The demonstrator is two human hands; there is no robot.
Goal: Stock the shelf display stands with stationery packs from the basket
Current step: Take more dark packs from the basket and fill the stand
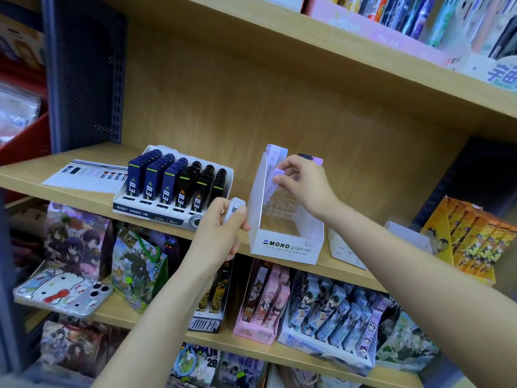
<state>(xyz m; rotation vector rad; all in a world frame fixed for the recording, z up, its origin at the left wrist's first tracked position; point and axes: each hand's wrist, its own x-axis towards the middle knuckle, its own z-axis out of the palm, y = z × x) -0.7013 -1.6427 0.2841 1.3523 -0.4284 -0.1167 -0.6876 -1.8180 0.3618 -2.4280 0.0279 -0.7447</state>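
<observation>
A white MONO graph display stand (285, 247) sits at the front of the middle wooden shelf (84, 189), with a clear plastic divider inside. My right hand (305, 183) reaches into its back left corner and pinches a pale lilac lead pack (275, 177) against the stand's back card. My left hand (221, 228) hovers just left of the stand and grips a small white lead pack (235, 210). No basket shows in this view.
A filled stand of blue and black lead cases (173, 183) stands to the left, with a flat printed card (86, 175) beside it. Small white boxes (347, 250) and orange packs (470, 236) lie to the right. Dark mesh panels flank the shelf; merchandise fills the shelves below.
</observation>
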